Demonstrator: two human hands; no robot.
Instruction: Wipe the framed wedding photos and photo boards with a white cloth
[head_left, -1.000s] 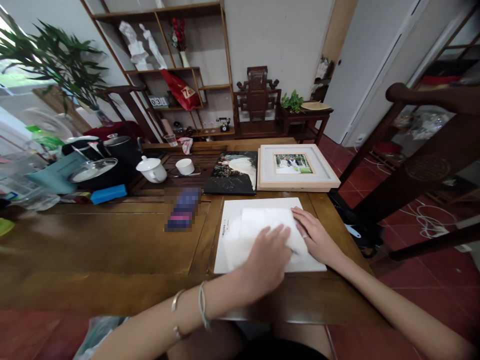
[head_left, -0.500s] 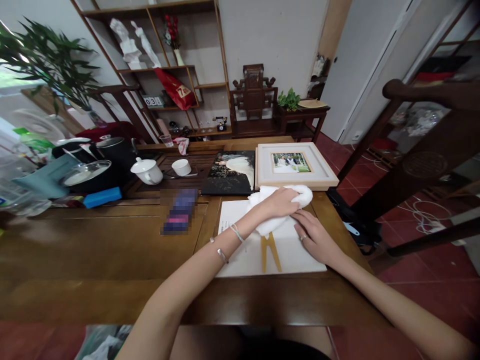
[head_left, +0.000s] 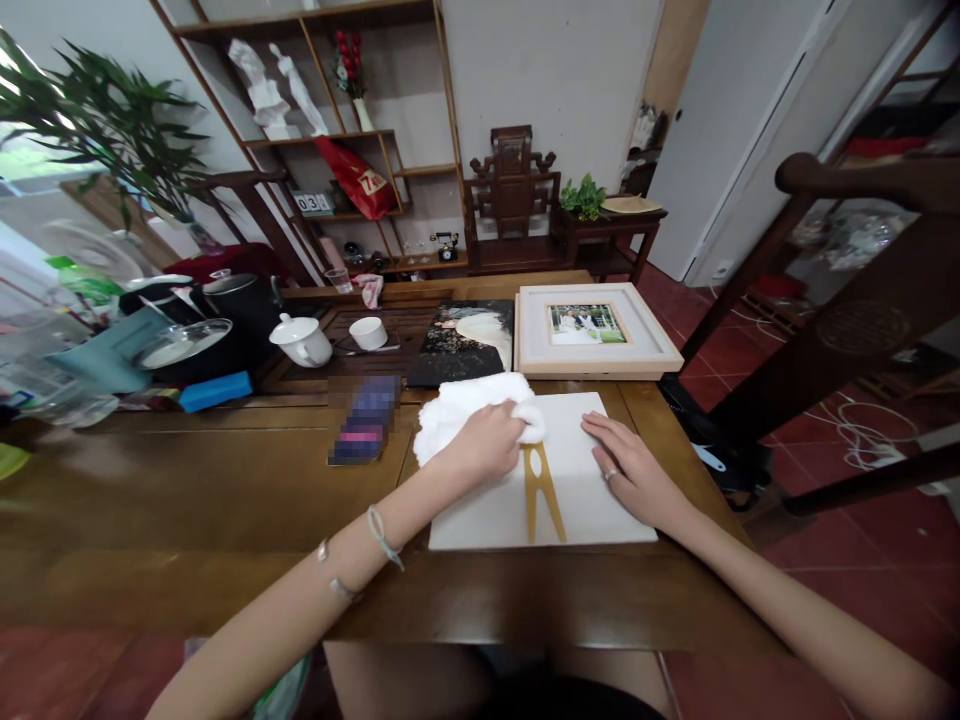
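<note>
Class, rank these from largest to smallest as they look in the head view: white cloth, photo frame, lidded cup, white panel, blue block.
1. White panel, though partly covered
2. Photo frame
3. White cloth
Lidded cup and blue block come last, too alike to rank.

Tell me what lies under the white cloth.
Beneath the white cloth, gripped by the left hand, lie part of the white panel and some wooden table. The panel's upper left corner is covered; any markings there cannot be seen. The gold shape reaches the cloth's edge.
</note>
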